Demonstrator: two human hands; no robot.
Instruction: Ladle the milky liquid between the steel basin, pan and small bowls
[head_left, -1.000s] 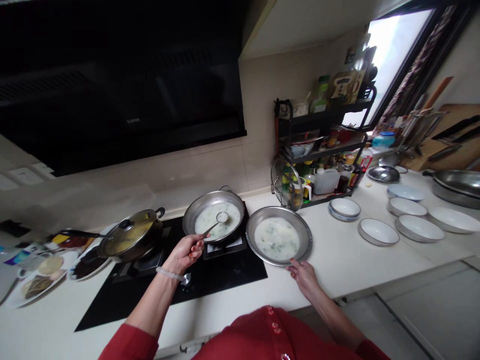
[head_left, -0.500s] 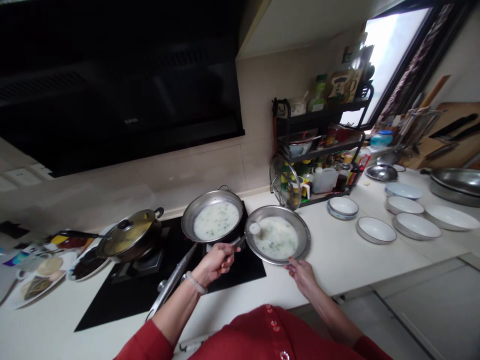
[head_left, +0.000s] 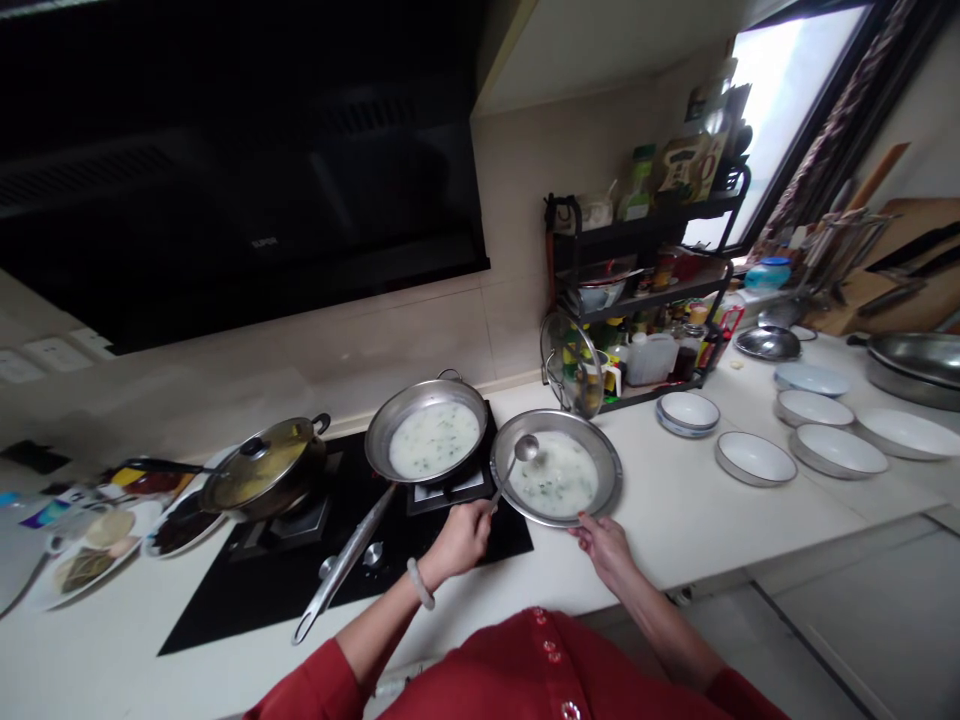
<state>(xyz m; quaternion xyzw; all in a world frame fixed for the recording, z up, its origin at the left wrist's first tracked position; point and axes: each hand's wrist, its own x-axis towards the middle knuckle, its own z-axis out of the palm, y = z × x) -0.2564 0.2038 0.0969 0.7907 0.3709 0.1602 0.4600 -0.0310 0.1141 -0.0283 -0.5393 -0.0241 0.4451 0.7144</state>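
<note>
– Gripping what in the left hand (head_left: 463,540)?
– Clutching a ladle (head_left: 526,448) by its handle, and holding its bowl over the left part of a metal basin (head_left: 609,478).
– Doing what with the right hand (head_left: 604,548)?
– Pinching the near rim of the same basin.
– Finding that basin where?
– Resting on the white bench (head_left: 652,530), at the right edge of the black stove (head_left: 225,610), and containing a milky liquid (head_left: 559,480) flecked with green.
– Seeing anything similar nearby?
– Seeing a long-handled pan (head_left: 384,430) on the stove, just left of the basin, also containing white liquid with green bits.
– Noticing what else?
– Spotting a lidded pot (head_left: 255,480) farther left, a glass lid (head_left: 571,366) standing upright beside a dark rack (head_left: 637,300), and several white bowls (head_left: 755,462) towards the right.
</note>
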